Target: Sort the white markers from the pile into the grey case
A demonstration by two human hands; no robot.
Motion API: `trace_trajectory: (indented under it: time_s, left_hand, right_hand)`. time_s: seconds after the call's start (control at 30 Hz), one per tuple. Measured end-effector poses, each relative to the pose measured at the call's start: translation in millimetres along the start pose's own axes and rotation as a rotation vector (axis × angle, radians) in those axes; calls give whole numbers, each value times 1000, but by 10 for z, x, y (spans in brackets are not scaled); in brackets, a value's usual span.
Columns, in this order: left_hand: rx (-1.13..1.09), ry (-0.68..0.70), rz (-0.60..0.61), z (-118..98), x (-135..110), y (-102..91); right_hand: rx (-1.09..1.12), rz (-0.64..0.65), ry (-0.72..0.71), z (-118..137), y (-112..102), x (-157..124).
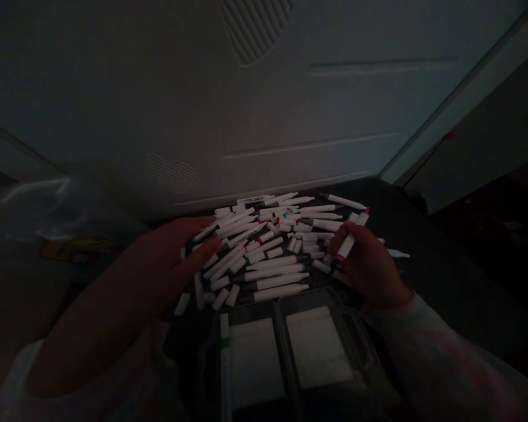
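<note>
A heap of several white marker pens (273, 246) with coloured bands lies on a dark surface in dim light. My left hand (182, 249) rests on the heap's left side, fingers stretched out and flat over the pens. My right hand (365, 261) is at the heap's right side, closed round one white marker with pink ends (351, 237), held tilted with one end up. A clear plastic case (290, 351) with two compartments stands just in front of me, and one marker (224, 346) lies along its left side.
A pale panelled wall or drawer front (290, 117) rises right behind the heap. A crumpled clear plastic bag (48, 205) lies at the left. A lone marker (398, 254) lies right of my right hand. The surroundings are very dark.
</note>
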State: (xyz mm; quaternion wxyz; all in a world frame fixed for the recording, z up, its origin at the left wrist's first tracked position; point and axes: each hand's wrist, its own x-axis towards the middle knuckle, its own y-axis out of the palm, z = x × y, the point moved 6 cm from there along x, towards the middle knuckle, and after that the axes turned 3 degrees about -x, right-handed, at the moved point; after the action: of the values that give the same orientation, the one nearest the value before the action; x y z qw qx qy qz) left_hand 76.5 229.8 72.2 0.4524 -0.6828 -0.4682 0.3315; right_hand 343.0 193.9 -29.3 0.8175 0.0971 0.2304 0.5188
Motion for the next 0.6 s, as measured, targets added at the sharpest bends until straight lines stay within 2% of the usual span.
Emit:
trace_trajectory:
  time_s: [0.1, 0.2, 0.33, 0.4, 0.47, 0.6]
  left_hand:
    - [-20, 18, 35, 61, 11, 64]
    - [12, 36, 61, 99, 74, 171]
    - [63, 36, 225, 102, 158, 346]
    - [96, 0, 280, 140, 169, 375]
    - [125, -41, 263, 196, 165, 333]
    - [134, -100, 98, 279, 128, 122]
  right_hand:
    - [-17, 50, -5, 10, 28, -9]
    - [-41, 35, -8, 9, 15, -2]
    - [-49, -4, -17, 4, -14, 23]
    - [-56, -8, -24, 8, -23, 30]
    - [-62, -2, -29, 11, -26, 30]
    - [-85, 49, -36, 12, -3, 20]
